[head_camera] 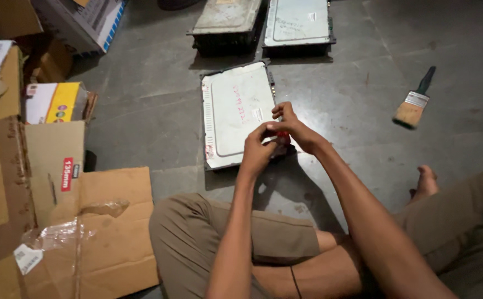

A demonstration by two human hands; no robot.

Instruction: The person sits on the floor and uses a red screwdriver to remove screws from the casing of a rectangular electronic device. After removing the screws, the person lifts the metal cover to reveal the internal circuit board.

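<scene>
A person sits cross-legged on the grey concrete floor (142, 111), both bare forearms stretched forward. The left hand (258, 149) and the right hand (291, 128) meet above the near right corner of a flat, white-topped rectangular metal device (233, 113) that lies on the floor just ahead of the knees. Between the two hands sits a small red object (283, 137), pinched by the fingertips; the left hand curls its fingers around it from below and the left, while the right hand closes over it from above and the right. Only a sliver of red shows between the fingers, so what kind of thing it is cannot be told. The red object hangs just over the device's right edge, close to the floor beside it, and whether it touches the device cannot be told.

Beyond the device, two more flat grey metal units lie side by side: a darker one (225, 19) on the left and a paler one (298, 22) on the right. A paintbrush with a dark handle and tan bristles (413, 102) rests on the floor well apart to the right. On the left, flattened brown cardboard (114, 232) with clear tape lies by the knee, with open cardboard boxes (9, 166) and a yellow-and-white carton (53, 102) behind it.
</scene>
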